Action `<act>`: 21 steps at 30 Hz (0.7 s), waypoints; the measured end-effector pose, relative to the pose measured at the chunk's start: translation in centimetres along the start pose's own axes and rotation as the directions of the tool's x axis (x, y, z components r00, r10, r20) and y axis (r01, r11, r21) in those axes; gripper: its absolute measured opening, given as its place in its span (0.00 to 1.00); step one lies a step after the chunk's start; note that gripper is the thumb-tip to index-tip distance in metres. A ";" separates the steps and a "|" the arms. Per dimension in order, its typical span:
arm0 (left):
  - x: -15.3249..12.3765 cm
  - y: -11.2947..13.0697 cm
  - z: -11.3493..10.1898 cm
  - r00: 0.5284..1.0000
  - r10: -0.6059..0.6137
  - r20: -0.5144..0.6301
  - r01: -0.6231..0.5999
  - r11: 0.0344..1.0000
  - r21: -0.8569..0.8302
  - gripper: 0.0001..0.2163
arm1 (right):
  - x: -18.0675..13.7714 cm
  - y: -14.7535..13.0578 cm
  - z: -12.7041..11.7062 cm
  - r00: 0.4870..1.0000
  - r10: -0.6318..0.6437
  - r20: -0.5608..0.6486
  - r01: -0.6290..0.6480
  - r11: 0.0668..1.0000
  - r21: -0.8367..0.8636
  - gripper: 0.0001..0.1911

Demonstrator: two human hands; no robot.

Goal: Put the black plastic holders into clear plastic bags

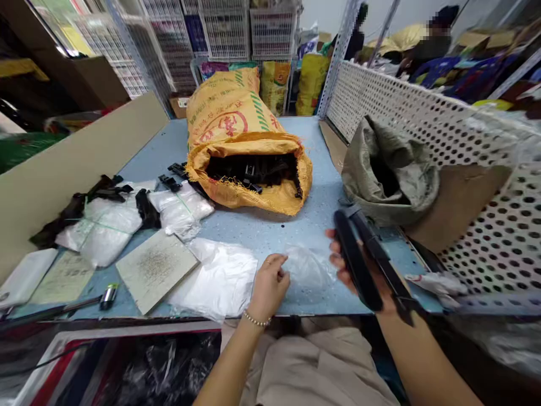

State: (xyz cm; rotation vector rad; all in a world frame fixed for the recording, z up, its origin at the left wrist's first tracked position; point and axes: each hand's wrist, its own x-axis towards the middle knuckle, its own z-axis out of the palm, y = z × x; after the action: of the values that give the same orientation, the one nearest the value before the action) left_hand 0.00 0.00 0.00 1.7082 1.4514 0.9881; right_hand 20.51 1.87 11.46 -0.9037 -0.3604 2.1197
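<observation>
My right hand (376, 276) is closed around a long black two-armed object (357, 259), its arms joined near the far end and spread apart toward me. It is held above the right front of the blue table. My left hand (270, 287), with a beaded bracelet at the wrist, has its fingers curled and pinched at the left edge of a clear plastic bag (310, 268) lying flat. Just left of that hand is a stack of white plastic bags (220, 276). Ahead, an orange woven sack (236, 118) lies with its mouth toward me, showing black plastic parts (253, 169) inside.
A grey-green sack (391, 197) stands open at right, beside a perforated white panel (397, 96). To the left lie bundled plastic bags (105, 225), a square board (156, 268) and a dark-handled tool (80, 304). Crates (224, 28) are stacked behind; people are at back right.
</observation>
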 end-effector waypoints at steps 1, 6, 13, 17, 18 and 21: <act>0.2 0.1 0.1 0.999 0.036 -0.015 -0.036 0.999 -0.006 0.21 | -0.3 1.8 -0.3 0.997 0.080 0.012 -0.079 0.995 -0.054 0.14; 0.5 -0.2 0.3 0.985 0.146 -0.093 -0.150 0.988 -0.038 0.31 | -0.1 8.0 -1.5 0.988 0.150 -0.031 -0.153 0.962 -0.228 0.21; -0.6 -1.1 0.0 0.972 0.221 -0.087 -0.204 0.965 0.166 0.40 | 3.1 8.2 -3.3 0.993 0.086 -0.084 -0.107 0.949 -0.296 0.44; -1.6 -0.5 0.5 0.933 0.357 0.043 -0.357 0.904 0.234 0.41 | 4.7 8.0 -3.4 0.984 -0.126 -0.123 0.074 0.929 -0.362 0.50; -1.9 -0.3 0.7 0.916 0.391 0.087 -0.400 0.890 0.218 0.42 | 5.1 7.9 -3.4 0.972 -0.201 -0.119 0.140 0.908 -0.394 0.48; -2.7 0.2 0.9 0.890 0.425 0.164 -0.445 0.888 0.118 0.42 | 6.2 8.1 -3.2 0.896 -0.430 -0.109 0.269 0.722 -0.638 0.32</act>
State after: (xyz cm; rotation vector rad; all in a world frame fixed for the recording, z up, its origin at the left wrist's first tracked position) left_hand 0.70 -2.70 -0.56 2.2335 1.0985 0.9830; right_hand 15.54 1.20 2.01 -1.3296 -1.0433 1.5081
